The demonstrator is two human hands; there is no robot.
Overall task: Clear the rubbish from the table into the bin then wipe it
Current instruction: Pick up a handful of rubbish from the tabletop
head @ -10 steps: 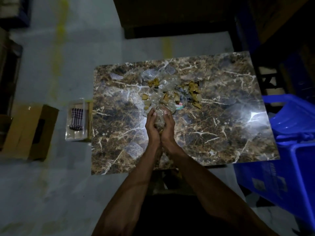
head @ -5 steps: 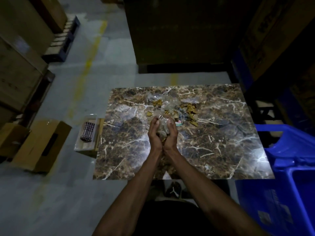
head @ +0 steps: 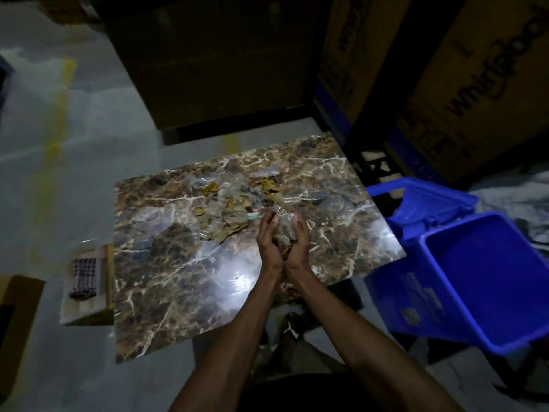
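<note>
A brown marble-patterned table (head: 166,281) fills the middle of the view. A pile of rubbish (head: 231,200), clear plastic wrappers and yellow-brown scraps, lies on its far half. My left hand (head: 269,242) and my right hand (head: 300,242) are cupped together, lifted above the table's right part. Between the palms sits a handful of rubbish (head: 284,228), clear plastic and some brown bits. An open blue bin (head: 487,281) stands on the floor just right of the table, its inside showing bare blue.
A folded checked cloth (head: 84,273) lies on a small box (head: 89,310) left of the table. Big cardboard cartons (head: 475,84) rise behind the bin. A brown box (head: 15,325) sits at the left edge. Grey floor with yellow lines surrounds the table.
My cupped hands have lifted off the pile with a handful of rubbish and shifted right. The view has turned right, bringing the blue bin's opening into sight.
</note>
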